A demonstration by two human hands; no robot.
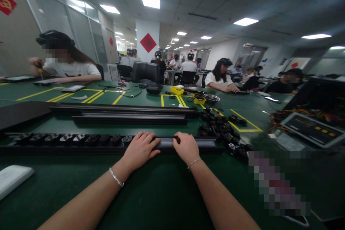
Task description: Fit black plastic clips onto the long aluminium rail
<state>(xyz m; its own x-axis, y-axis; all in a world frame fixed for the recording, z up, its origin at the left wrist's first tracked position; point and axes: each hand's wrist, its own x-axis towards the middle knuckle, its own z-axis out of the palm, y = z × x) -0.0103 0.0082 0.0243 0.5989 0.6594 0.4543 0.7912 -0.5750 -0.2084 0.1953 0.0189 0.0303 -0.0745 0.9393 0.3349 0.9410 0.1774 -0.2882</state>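
A long black rail (207,143) lies crosswise in front of me, its channel holding a row of black socket modules (93,139) on the left side. Several of these show shiny metal parts. My left hand (141,147) rests on the rail at the right end of the row, fingers stretched over it and thumb along the front edge. Just right of it, my right hand (188,147) is curled over the rail, thumb and fingers closed around something small and dark, mostly hidden. A bare stretch of channel shows between the hands.
Behind the rail lie more black rails (129,116). A heap of black modules (221,125) sits at its right end. A white device (14,179) is at left, an open case with wires (312,129) at right. Yellow trays (177,90) and people (68,61) are across the green table (161,194).
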